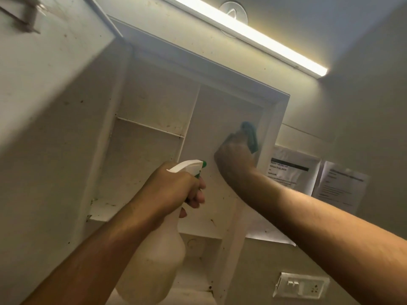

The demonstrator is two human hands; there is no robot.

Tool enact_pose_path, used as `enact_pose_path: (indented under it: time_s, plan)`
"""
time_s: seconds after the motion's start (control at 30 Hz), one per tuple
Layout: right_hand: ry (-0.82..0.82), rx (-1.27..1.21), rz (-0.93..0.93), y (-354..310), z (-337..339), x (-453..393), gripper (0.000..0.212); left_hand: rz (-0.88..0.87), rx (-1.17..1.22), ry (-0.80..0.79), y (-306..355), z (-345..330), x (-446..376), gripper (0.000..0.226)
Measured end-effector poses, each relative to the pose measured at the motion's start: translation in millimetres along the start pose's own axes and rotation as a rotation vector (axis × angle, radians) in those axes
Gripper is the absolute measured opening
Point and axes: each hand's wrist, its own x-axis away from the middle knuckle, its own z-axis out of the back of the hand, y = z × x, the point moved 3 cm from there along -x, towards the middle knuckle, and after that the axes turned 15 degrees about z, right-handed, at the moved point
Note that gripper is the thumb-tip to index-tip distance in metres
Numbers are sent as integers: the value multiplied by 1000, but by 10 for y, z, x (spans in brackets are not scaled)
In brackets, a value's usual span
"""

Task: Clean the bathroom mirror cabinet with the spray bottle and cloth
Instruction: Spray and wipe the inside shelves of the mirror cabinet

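While the right hand (234, 157) presses a blue cloth (251, 137) against the inner right wall of the open mirror cabinet (273, 119), grip closed on it, wiping is under way. Left hand (176, 186) grips the spray bottle (158, 260) by its neck, nozzle toward the interior. Judged partly done: dark specks remain on the left compartment's shelf (149, 127) and floor. Compartments hold nothing visible. Bottle translucent; fill level unclear.
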Motion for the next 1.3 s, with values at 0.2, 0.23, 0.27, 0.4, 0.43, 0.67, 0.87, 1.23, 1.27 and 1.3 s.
enact_pose_path:
  time_s: [0.2, 0.23, 0.27, 0.4, 0.43, 0.67, 0.87, 1.23, 1.27, 1.3]
  plan:
    - [-21, 15, 73, -393, -97, 224, 27, -1, -14, 0, -3, -4, -9, 22]
    - [-29, 11, 97, -446, -108, 243, 28, 0, -17, 1, -3, -5, -10, 22]
    - [-38, 2, 125, -499, -124, 262, 27, 1, -20, 2, -1, -7, -12, 22]
    - [-76, -159, 206, -704, -200, 317, 26, -1, -18, -9, -18, -18, -5, 22]
    - [-70, -202, 215, -732, -215, 327, 26, 1, -15, -14, -23, -22, 1, 22]
    - [-14, -441, 368, -929, -308, 434, 25, -3, 7, 7, -9, 11, 51, 23]
    - [48, -656, 363, -1138, -365, 488, 35, 8, 9, 20, -29, 64, 104, 23]
    - [-21, -1039, 188, -947, -261, 473, 22, 18, 4, 52, 2, 206, 207, 25]
    - [-51, -1093, 173, -919, -271, 454, 23, 22, 3, 54, 19, 215, 219, 25]
    - [-84, -1172, 146, -880, -284, 431, 25, 26, 0, 57, 33, 222, 228, 26]
